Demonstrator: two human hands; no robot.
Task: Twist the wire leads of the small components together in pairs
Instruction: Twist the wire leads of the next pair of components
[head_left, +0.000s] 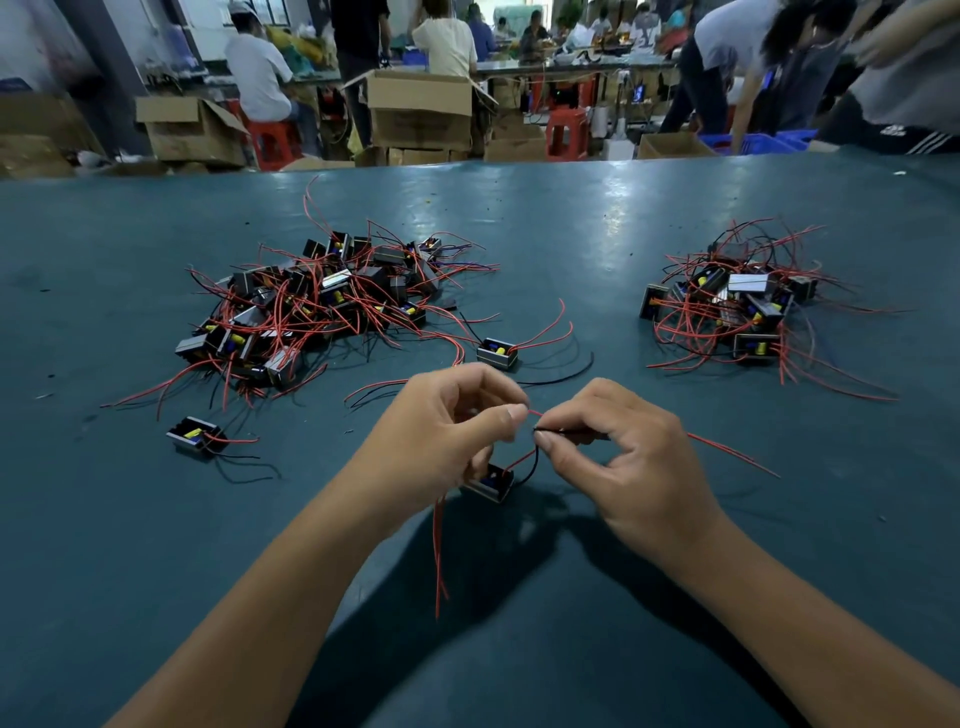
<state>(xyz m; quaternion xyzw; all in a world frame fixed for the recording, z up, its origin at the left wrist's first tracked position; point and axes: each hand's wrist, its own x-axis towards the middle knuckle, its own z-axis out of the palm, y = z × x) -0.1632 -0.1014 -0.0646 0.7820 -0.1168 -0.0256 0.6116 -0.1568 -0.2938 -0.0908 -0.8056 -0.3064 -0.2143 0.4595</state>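
Note:
A small black box component (491, 480) hangs just above the table between my hands, with red and black leads rising from it. My left hand (447, 421) pinches a red lead (535, 413) between thumb and forefinger. My right hand (618, 452) pinches a black lead (550, 430) close beside it, fingertips almost meeting. Another red lead (732, 454) runs out to the right past my right hand. Two long red leads (439, 551) dangle below my left hand.
A big heap of components with red leads (317, 301) lies at left, a smaller heap (737, 306) at right. Single components lie at centre (497, 353) and front left (195, 434). Beyond the green table's far edge (519, 162) are cardboard boxes, stools and people.

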